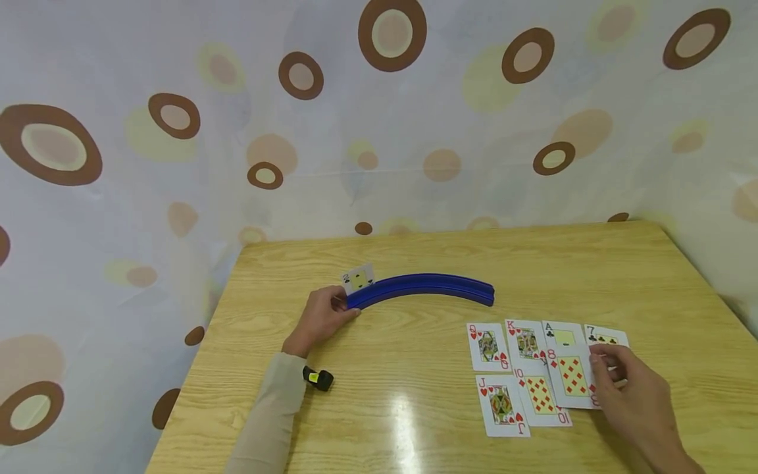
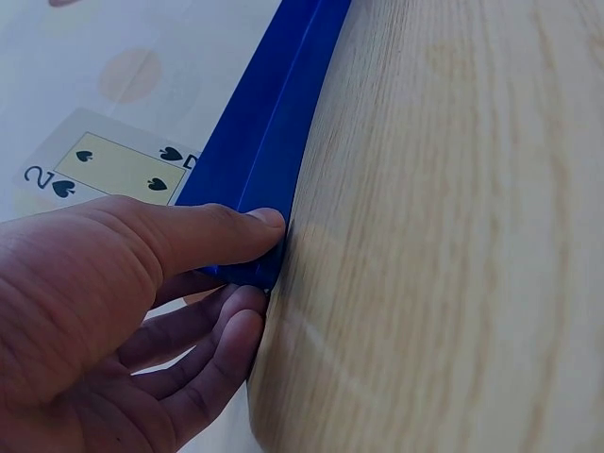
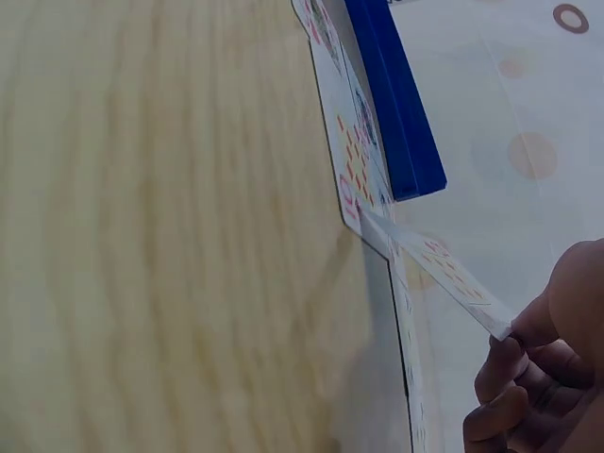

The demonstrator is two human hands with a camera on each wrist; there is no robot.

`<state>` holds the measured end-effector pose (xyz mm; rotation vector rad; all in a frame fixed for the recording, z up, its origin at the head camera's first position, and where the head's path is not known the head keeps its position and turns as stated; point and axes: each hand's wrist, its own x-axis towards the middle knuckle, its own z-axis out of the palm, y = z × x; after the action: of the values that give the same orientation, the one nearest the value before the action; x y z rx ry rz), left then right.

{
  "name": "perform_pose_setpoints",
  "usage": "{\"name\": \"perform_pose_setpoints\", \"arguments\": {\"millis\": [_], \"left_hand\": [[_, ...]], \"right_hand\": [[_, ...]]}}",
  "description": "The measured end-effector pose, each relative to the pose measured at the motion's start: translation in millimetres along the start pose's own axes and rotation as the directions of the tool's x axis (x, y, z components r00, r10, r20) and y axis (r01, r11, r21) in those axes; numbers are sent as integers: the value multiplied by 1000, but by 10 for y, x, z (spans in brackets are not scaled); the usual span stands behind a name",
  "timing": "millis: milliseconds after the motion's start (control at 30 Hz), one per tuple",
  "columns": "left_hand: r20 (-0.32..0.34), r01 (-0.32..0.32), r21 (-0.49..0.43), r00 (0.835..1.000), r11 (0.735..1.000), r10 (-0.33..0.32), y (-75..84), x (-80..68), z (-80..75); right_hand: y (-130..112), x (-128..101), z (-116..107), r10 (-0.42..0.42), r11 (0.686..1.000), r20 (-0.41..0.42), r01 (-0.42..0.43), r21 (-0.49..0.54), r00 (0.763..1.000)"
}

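Note:
A curved blue card holder point(image 1: 423, 283) lies on the table, with the two of spades point(image 1: 358, 279) standing in its left end. My left hand point(image 1: 320, 320) grips that end; in the left wrist view the thumb point(image 2: 236, 233) lies over the blue plastic and the fingers curl beneath. At the right, my right hand point(image 1: 636, 395) pinches the eight of diamonds point(image 1: 571, 376) by its right edge. That card is tilted up from the table in the right wrist view, over part of the ten of diamonds point(image 1: 540, 398) and the ace of clubs point(image 1: 561, 334).
Face up around it lie the queen of hearts point(image 1: 488, 347), king of hearts point(image 1: 526, 342), jack of hearts point(image 1: 501, 406) and seven of clubs point(image 1: 606, 334). A small black and yellow object point(image 1: 318, 378) sits beside the left sleeve. A dotted cloth point(image 1: 331, 131) hangs behind the wooden table point(image 1: 379, 408).

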<state>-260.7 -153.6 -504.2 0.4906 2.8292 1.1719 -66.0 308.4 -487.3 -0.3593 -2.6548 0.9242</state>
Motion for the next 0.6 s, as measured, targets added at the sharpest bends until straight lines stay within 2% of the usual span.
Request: {"name": "perform_pose_setpoints", "arguments": {"millis": [233,600], "left_hand": [[4,3,1,1000,1000,-3,7,-21,6],[11,-2,9,1000,1000,2,-17,-6,-2]], "right_hand": [[109,-47,-48,127,991,81,-122,-59,989],[262,-91,-70,232,970,143,-217,-113,962]]}}
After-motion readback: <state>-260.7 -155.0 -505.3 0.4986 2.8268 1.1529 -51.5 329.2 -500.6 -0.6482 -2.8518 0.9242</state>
